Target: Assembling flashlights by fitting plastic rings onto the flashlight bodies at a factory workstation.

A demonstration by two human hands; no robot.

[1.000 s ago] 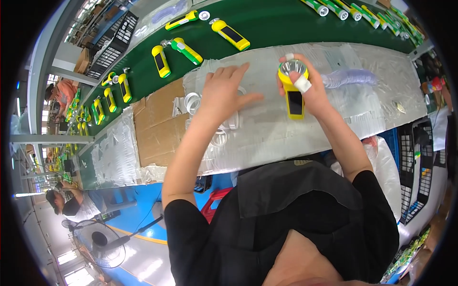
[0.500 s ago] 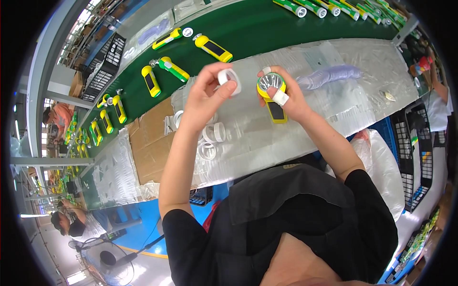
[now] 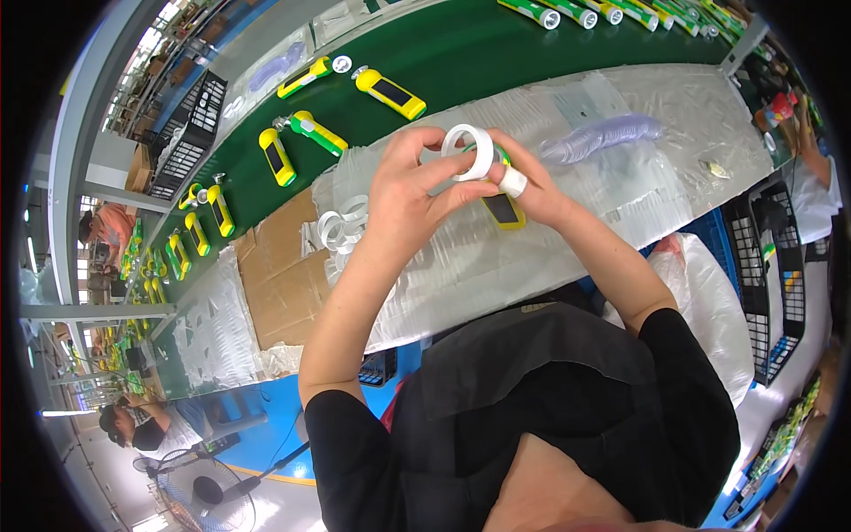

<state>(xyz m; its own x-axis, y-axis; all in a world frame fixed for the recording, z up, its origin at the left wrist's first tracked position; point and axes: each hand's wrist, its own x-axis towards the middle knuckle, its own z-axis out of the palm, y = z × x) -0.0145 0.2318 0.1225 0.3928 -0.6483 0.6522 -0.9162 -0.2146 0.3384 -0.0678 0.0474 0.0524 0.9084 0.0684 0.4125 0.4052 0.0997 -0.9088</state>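
Between the thumb and fingers of my left hand (image 3: 409, 188) is a white plastic ring (image 3: 484, 158), held in front of the head of a flashlight. My right hand (image 3: 534, 188) grips that yellow and green flashlight (image 3: 505, 211), whose dark panel shows below the fingers. A white wrap (image 3: 512, 183) covers part of my right thumb. The ring hides most of the flashlight's head, so I cannot tell whether the two touch. Several loose white rings (image 3: 333, 229) lie on the plastic-covered table, partly behind my left forearm.
Beyond the table runs a green conveyor belt (image 3: 461, 66) with several yellow-green flashlights (image 3: 390, 93) on it. A stack of clear lens discs (image 3: 603, 139) lies right of my hands. Brown cardboard (image 3: 279, 270) covers the table at left. A white sack (image 3: 700, 306) stands at right.
My left hand has moved right with the white ring, from apart to in front of the flashlight's head. My right hand stays nearly in place, still holding the flashlight.
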